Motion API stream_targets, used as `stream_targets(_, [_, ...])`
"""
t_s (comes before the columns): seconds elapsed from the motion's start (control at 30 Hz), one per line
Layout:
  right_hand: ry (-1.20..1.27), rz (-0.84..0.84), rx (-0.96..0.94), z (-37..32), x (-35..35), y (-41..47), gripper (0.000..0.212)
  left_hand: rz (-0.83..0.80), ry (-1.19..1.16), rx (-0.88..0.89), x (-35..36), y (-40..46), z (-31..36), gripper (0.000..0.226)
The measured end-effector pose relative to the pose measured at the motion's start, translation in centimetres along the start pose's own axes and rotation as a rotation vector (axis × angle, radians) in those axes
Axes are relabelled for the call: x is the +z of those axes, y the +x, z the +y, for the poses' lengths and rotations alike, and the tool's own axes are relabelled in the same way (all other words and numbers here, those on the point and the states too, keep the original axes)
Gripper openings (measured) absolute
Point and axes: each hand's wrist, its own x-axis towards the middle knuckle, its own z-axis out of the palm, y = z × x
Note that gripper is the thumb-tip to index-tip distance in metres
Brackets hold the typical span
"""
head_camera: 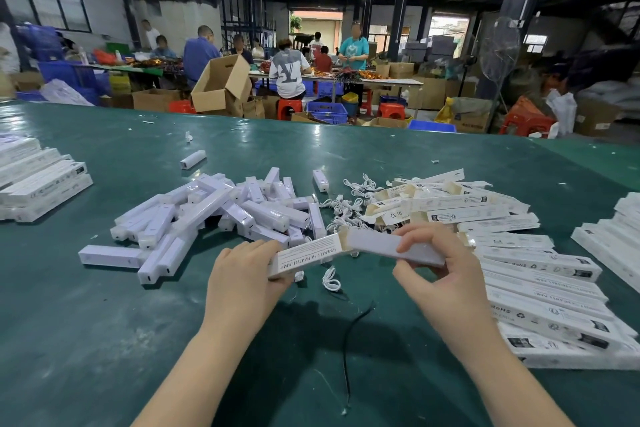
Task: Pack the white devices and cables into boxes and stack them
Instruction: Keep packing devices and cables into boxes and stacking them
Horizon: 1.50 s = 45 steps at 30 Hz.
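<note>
Left hand (242, 274) grips a printed white box (306, 253); right hand (436, 263) pinches a seemingly half-inserted pale device (377, 243).

Layout of packing table (104, 340), seen from head camera.
Near centre, above table: box (306, 253) in left hand (242, 274), device (391, 248) in right hand (440, 274), device's left end at box's open mouth. Behind left hand: heap of devices (214, 211). Behind hands, between that heap and loose boxes (450, 204): tangle of cables (346, 204). Right of right hand: rows of boxes (547, 291), with further stack (613, 236) at right edge. Far left: stacked boxes (38, 180). Below box, on table: 1 coiled cable (330, 279); nearer still, 1 loose wire (349, 350). Beyond table: workers at benches (287, 69).
</note>
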Motion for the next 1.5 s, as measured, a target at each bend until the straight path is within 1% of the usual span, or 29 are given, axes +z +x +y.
stream_targets(0.13, [-0.048, -0.064, 0.033, 0.1, -0.1, -0.1, 0.044, -0.031, 0.056, -0.044, -0.2, -0.2, 0.0, 0.057])
stream_targets(0.23, [-0.047, -0.087, 0.083, 0.1, -0.6, 0.1, 0.025, -0.062, 0.087, -0.003, -0.1, -0.2, 0.0, 0.054])
stream_targets(0.27, [-0.045, -0.089, 0.106, 0.1, -0.8, 0.1, 0.022, -0.083, 0.098, 0.020, 0.1, -0.2, 0.0, 0.049])
stream_targets(0.37, [-0.054, -0.142, 0.126, -0.1, -0.9, 0.1, 0.026, -0.184, 0.098, 0.065, 0.6, 0.0, 0.1, 0.020])
stream_targets(0.4, [-0.055, -0.184, 0.130, -0.2, -0.7, -0.1, 0.030, -0.217, 0.087, 0.082, 0.8, -0.1, 0.3, 0.018])
stream_targets(0.47, [-0.040, -0.255, 0.145, -0.5, 0.3, -0.7, 0.040, -0.272, 0.034, 0.071, 1.0, -0.3, 1.0, 0.027])
stream_targets(0.5, [-0.018, -0.271, 0.153, -0.5, 0.8, -1.1, 0.046, -0.286, -0.015, 0.045, 1.2, -0.4, 1.3, 0.030])
stream_targets(0.57, [0.054, -0.245, 0.150, -0.5, 1.7, -1.5, 0.051, -0.283, -0.117, -0.045, 1.2, -0.6, 1.6, 0.024])
stream_targets(0.63, [0.101, -0.157, 0.120, -0.4, 1.8, -1.6, 0.045, -0.270, -0.173, -0.150, 1.0, -0.6, 1.6, 0.013])
stream_targets(0.67, [0.082, -0.133, 0.103, -0.2, 1.8, -1.6, 0.043, -0.269, -0.175, -0.176, 0.9, -0.6, 1.6, 0.012])
stream_targets(0.7, [0.036, -0.144, 0.084, -0.1, 1.8, -1.5, 0.039, -0.271, -0.170, -0.183, 0.9, -0.6, 1.6, 0.012])
stream_targets(0.77, [-0.044, -0.248, 0.066, 0.1, 1.9, -1.6, 0.028, -0.280, -0.158, -0.177, 1.0, -0.6, 1.8, 0.014])
stream_targets(0.83, [-0.019, -0.342, 0.098, 0.3, 2.3, -1.7, 0.023, -0.272, -0.147, -0.178, 1.1, -0.6, 1.9, 0.015])
stream_targets(0.87, [0.013, -0.348, 0.117, 0.4, 2.5, -1.8, 0.026, -0.255, -0.161, -0.200, 1.1, -0.7, 1.8, 0.016])
stream_targets(0.9, [0.046, -0.324, 0.140, 0.6, 2.6, -1.7, 0.033, -0.228, -0.200, -0.246, 1.1, -0.7, 1.8, 0.018])
stream_targets(0.97, [0.091, -0.241, 0.193, 1.2, 2.8, -1.6, 0.046, -0.162, -0.328, -0.376, 0.9, -0.7, 1.6, 0.019])
stream_targets(1.0, [0.062, -0.226, 0.193, 1.6, 2.9, -1.5, 0.050, -0.133, -0.400, -0.435, 0.8, -0.6, 1.6, 0.019])
stream_targets(1.03, [-0.013, -0.253, 0.166, 2.0, 2.9, -1.5, 0.054, -0.108, -0.470, -0.482, 0.8, -0.5, 1.6, 0.019])
stream_targets(1.1, [-0.240, -0.422, 0.081, 2.9, 3.4, -1.8, 0.055, -0.078, -0.608, -0.557, 0.7, -0.3, 1.7, 0.024])
stream_targets(1.17, [-0.478, -0.594, 0.000, 4.2, 4.1, -2.1, 0.048, -0.075, -0.722, -0.602, 0.6, -0.1, 1.8, 0.025])
stream_targets(1.23, [-0.608, -0.660, -0.040, 4.9, 4.7, -2.0, 0.042, -0.101, -0.796, -0.640, 0.7, 0.1, 1.9, 0.019])
stream_targets(1.3, [-0.595, -0.665, -0.031, 4.7, 4.7, -1.6, 0.032, -0.140, -0.852, -0.676, 0.7, 0.2, 2.0, 0.021])
stream_targets(1.37, [-0.550, -0.654, -0.049, 4.5, 4.4, -1.4, 0.026, -0.179, -0.922, -0.709, 0.6, 0.2, 2.3, 0.018])
stream_targets(1.5, [-0.469, -0.506, -0.069, 3.5, 4.3, -1.8, 0.018, -0.254, -0.926, -0.708, 0.7, -0.1, 2.6, 0.013])
